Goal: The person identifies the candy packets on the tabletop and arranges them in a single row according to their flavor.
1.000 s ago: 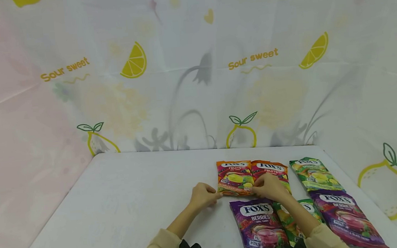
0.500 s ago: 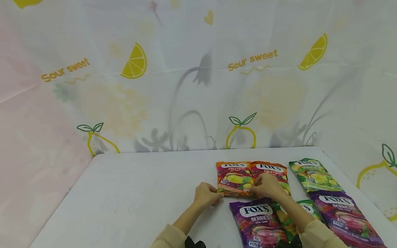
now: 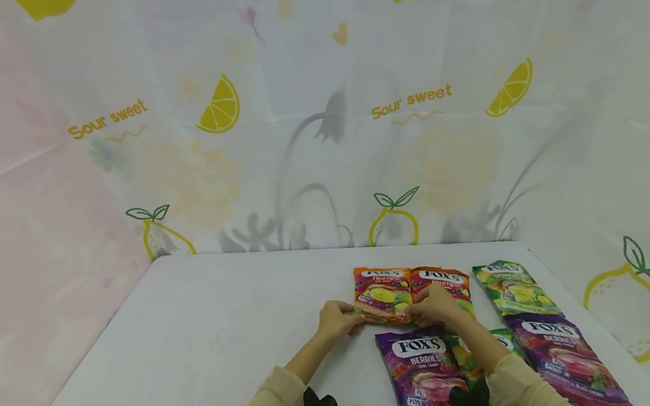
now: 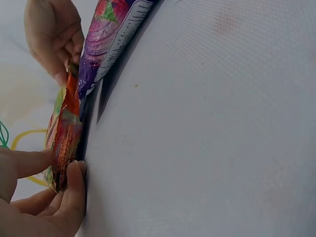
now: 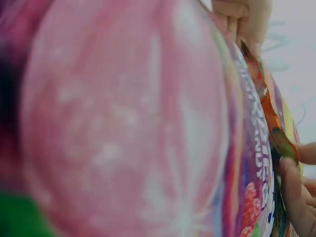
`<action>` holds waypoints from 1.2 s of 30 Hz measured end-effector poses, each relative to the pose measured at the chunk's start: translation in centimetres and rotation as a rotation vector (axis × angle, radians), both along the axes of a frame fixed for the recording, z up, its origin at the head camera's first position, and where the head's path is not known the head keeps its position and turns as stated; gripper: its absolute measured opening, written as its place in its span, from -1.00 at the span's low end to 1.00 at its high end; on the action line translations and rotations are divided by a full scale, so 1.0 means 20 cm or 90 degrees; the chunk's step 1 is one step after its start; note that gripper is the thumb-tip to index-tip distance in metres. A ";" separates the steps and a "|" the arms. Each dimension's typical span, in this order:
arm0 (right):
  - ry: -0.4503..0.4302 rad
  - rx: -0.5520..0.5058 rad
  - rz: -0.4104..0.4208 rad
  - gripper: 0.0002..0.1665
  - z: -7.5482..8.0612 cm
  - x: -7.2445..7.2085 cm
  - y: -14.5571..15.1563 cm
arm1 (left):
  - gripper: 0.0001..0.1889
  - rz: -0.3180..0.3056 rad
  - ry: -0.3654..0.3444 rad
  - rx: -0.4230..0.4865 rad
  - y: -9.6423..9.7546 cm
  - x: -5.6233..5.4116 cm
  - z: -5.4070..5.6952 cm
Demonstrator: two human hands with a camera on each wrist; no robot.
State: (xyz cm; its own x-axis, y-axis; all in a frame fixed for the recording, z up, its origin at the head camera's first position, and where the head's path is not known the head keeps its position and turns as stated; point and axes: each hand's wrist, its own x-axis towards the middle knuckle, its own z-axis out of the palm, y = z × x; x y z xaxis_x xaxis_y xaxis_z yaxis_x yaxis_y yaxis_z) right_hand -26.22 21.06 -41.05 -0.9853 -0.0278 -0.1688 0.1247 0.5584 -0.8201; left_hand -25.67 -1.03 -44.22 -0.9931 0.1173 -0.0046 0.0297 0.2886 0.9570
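In the head view my left hand (image 3: 337,320) pinches the near left corner of an orange candy bag (image 3: 382,293), with "FOX'S FRUITS" printed on it. My right hand (image 3: 435,306) pinches the same bag's near right corner. The left wrist view shows my left thumb (image 4: 29,163) on the printed side and fingers behind the crimped edge. A second orange candy bag (image 3: 450,280) lies beside the first, partly hidden by my right hand. In the right wrist view, my right thumb and fingers (image 5: 295,190) grip the greenish end of the crimped edge.
A purple berries candy bag (image 3: 424,375) lies just in front, below my right forearm. Partly hidden next to it is a green bag (image 3: 505,340). Another green bag (image 3: 516,289) and another purple bag (image 3: 567,359) line the right side of the white table (image 3: 215,341).
My left hand and forearm have shifted slightly to the right. Both hands keep their pinch on the orange candy bag, which stays nearly in place.
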 end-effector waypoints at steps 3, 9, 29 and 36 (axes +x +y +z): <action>-0.019 -0.036 0.021 -0.69 0.00 -0.01 0.01 | -0.66 -0.013 -0.021 0.013 -0.01 0.00 0.00; -0.074 -0.126 0.068 -0.50 0.00 -0.01 0.01 | -0.71 -0.006 -0.041 0.035 -0.03 -0.01 0.00; 0.025 -0.150 0.170 -0.48 0.03 0.04 -0.09 | -0.88 0.050 0.045 0.061 -0.11 0.05 0.02; 0.035 -0.176 0.180 -0.70 0.03 0.04 -0.13 | -0.88 0.056 0.077 0.050 -0.16 0.07 0.03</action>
